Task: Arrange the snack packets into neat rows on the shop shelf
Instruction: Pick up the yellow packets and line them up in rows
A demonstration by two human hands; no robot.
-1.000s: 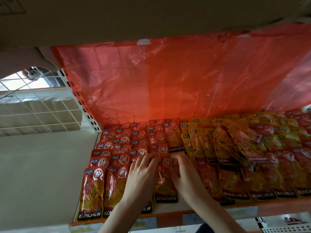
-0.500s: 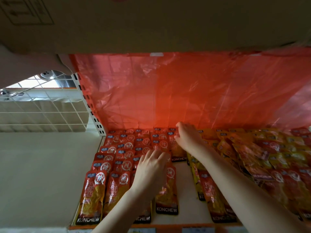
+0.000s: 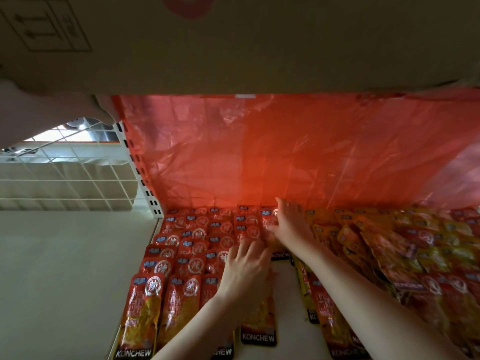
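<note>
A red plastic sheet (image 3: 285,152) hangs behind the shelf (image 3: 285,287). Red snack packets (image 3: 197,255) lie in overlapping rows at 7 o'clock, a yellow, jumbled heap (image 3: 389,242) at 3. The right hand (image 3: 291,224) reaches deep toward 12, fingers spread flat on the rear packets. The left hand (image 3: 244,274) presses flat mid-row, fingers straight.

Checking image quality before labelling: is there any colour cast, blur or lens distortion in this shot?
Head view: light through the red plastic sheet tints the shelf back; wide-angle bending at the edges; yellow packets at right are soft; left hand slightly blurred.
</note>
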